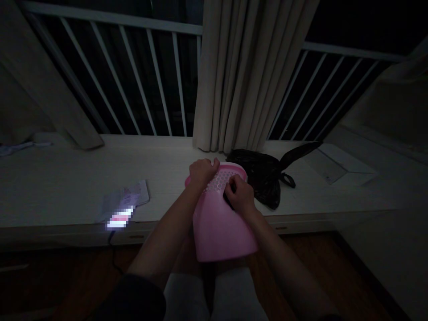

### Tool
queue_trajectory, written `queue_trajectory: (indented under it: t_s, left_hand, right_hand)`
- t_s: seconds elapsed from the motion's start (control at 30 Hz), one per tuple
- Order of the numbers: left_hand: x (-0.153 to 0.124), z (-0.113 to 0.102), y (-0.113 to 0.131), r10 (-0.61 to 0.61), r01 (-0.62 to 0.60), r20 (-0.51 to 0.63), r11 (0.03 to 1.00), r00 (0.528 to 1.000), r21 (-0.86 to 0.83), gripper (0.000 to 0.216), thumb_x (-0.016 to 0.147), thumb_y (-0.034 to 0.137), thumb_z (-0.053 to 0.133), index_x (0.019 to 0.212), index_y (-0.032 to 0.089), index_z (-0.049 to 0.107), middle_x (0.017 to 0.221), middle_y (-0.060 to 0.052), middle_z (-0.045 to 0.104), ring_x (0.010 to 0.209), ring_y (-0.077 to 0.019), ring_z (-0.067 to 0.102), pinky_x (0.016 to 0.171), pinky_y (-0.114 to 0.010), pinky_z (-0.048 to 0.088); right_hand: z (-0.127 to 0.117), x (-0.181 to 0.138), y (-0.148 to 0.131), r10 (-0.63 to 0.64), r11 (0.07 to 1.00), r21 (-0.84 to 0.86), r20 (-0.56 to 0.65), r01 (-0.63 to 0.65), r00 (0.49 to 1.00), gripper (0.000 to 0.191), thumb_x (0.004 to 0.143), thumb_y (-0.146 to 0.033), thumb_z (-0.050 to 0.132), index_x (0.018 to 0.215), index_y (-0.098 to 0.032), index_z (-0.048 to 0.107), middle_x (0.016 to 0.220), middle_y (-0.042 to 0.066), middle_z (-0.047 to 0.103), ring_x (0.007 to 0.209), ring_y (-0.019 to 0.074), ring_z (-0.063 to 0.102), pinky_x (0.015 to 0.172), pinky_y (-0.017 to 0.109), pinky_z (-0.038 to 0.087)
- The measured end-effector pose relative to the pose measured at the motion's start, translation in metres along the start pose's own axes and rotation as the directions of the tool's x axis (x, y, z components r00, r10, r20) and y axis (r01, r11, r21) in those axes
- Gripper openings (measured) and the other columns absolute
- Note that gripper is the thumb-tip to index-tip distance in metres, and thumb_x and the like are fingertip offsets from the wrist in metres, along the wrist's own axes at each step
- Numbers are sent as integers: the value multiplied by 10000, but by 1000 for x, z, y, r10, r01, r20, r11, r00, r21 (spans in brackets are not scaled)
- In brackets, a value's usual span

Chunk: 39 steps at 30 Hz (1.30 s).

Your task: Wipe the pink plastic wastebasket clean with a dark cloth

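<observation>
A pink plastic bin [224,229] is tilted in front of me at the edge of the white ledge, with a band of small holes near its rim. My left hand [203,172] is closed over the rim on the left side, thumb towards the top. Against the wall of the bin on the right, my right hand [240,194] has its fingers pinched together. Something dark shows beneath those fingers, too dim to make out. Just behind and to the right, a black plastic bag [264,171] lies crumpled, its handle sticking out to the right.
On the white ledge [67,178], a lit phone [120,218] with a cable lies near a small pale packet [135,194]. A white box [341,165] lies at the right. Behind stand a beige curtain [227,76] and window railings [133,76]. The room is dim.
</observation>
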<state>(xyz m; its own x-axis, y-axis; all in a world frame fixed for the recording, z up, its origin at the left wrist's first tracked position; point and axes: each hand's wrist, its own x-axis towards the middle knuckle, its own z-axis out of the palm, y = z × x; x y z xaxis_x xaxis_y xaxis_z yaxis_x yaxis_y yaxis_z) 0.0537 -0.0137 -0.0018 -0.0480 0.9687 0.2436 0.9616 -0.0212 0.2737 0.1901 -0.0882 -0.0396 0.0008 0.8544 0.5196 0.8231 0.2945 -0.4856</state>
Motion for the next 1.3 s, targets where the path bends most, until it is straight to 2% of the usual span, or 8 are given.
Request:
queue_trajectory:
  t_s: [0.43, 0.73, 1.1, 1.3]
  left_hand:
    - [3, 5, -3, 4, -3, 15, 999, 1000, -42, 671, 929, 534, 222, 999, 110, 737, 957, -186, 714, 938, -296, 661, 810, -389, 462]
    - [2, 7, -3, 37, -38, -29, 998, 999, -56, 643, 931, 508, 233, 957, 126, 749, 935, -173, 721, 915, -286, 667, 791, -374, 459]
    - [-2, 3, -13, -5, 4, -19, 1000, 1000, -14, 654, 935, 499, 221, 967, 121, 754, 925, -176, 726, 893, -291, 673, 757, -370, 471]
    - [-3, 0, -11, -11, 10, -14, 1000, 1000, -21, 643, 935, 494, 225, 967, 130, 754, 926, -173, 726, 898, -282, 672, 765, -361, 470]
  right_hand:
    - [-6, -22, -4, -21, 997, 70, 7, 21, 1000, 101, 799, -302, 461, 737, -226, 487, 667, -8, 564, 590, 149, 505, 596, 265, 356]
    - [-10, -27, 8, 89, 981, 173, 2, -88, 996, 109, 805, -322, 458, 742, -234, 445, 655, -36, 508, 589, 138, 462, 597, 259, 344]
    - [-8, -39, 16, 164, 950, 271, -10, -155, 986, 144, 816, -337, 455, 730, -224, 429, 629, -50, 456, 585, 131, 441, 583, 253, 315]
    - [-5, -43, 30, 255, 910, 346, -32, -228, 966, 199, 814, -398, 439, 708, -231, 420, 576, -74, 387, 531, 122, 388, 533, 241, 293]
